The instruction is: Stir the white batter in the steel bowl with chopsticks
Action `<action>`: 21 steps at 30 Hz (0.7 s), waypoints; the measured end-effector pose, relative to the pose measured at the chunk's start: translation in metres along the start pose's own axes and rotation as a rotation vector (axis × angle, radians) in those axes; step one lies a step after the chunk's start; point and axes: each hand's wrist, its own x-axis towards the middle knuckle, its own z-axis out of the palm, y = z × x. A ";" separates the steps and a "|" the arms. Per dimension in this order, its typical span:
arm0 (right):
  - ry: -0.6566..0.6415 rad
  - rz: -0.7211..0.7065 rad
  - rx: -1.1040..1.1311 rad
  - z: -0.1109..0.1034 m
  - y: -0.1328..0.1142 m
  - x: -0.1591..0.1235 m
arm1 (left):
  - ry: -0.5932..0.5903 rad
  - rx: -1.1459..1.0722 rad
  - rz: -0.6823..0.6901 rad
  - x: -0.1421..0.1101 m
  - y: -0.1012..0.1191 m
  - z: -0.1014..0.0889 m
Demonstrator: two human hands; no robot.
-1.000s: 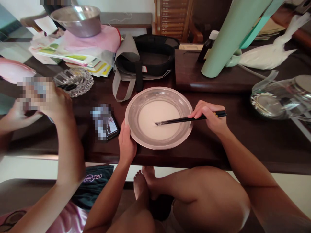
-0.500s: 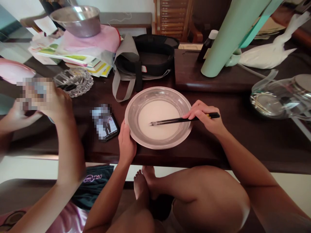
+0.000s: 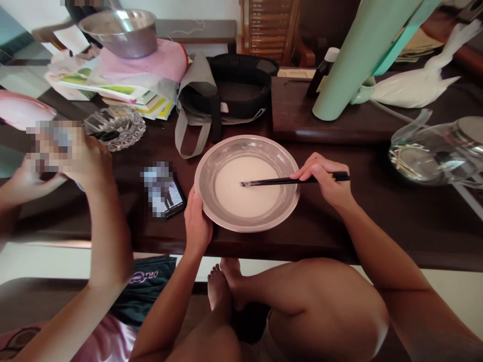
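As I watch remotely, I take one shallow stainless-steel bowl [image 3: 206, 183], on the dark wooden table [image 3: 381, 221], for my landmark. At its left rim the left hand [image 3: 198, 221] grips, thumb on top; to its right, the right hand [image 3: 327, 182] pinches two black chopsticks [image 3: 271, 181], tips at the white liquid [image 3: 245, 203]. I judge the bowl stiff but prone to slop, safest held by the rim; the chopsticks light, best gripped near their thick ends. Left of the bowl lie one smartphone [image 3: 171, 197] and one cut-glass dish [image 3: 131, 128].
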 end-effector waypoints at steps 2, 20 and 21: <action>-0.008 -0.002 0.047 0.000 0.000 0.000 | 0.000 -0.005 0.004 0.001 -0.002 0.000; 0.014 0.019 -0.038 0.001 -0.001 0.001 | -0.003 -0.035 0.007 0.001 -0.005 -0.001; 0.052 0.022 -0.010 0.001 0.000 0.000 | -0.002 -0.031 0.007 0.001 -0.004 -0.001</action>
